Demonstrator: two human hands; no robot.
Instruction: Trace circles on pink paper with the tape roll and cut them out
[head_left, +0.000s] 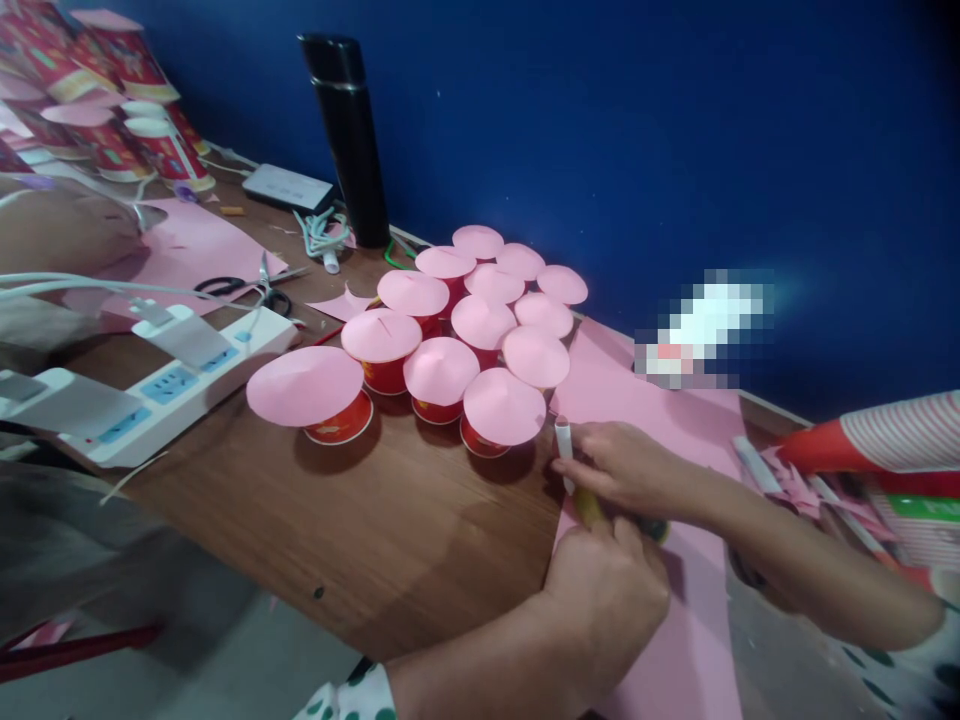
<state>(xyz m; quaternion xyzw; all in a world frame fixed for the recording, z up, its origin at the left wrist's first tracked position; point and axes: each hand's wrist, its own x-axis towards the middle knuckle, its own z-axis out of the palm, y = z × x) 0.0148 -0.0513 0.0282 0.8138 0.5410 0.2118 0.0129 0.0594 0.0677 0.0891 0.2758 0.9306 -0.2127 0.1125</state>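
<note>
My right hand (630,465) pinches the white upper part of a slim white-and-yellow tube (564,445), which looks like a glue stick. Just below, my left hand (607,590) is closed in a fist around its yellow lower end; the fingers hide most of that part. Both hands are over a large pink paper sheet (645,390) at the table's right side. Close to their left stand several red paper cups, topped with shallow pink paper cones; the nearest cone (504,405) is beside my right fingertips. Something dark green under my right wrist is mostly hidden.
A white power strip (225,360) with chargers lies left, near scissors (262,285) and another person's arm (67,235). A black flask (349,150) stands by the blue wall. Stacked decorated cups (169,150) fill the far left; striped cups (900,435) and paper scraps (795,485) lie right.
</note>
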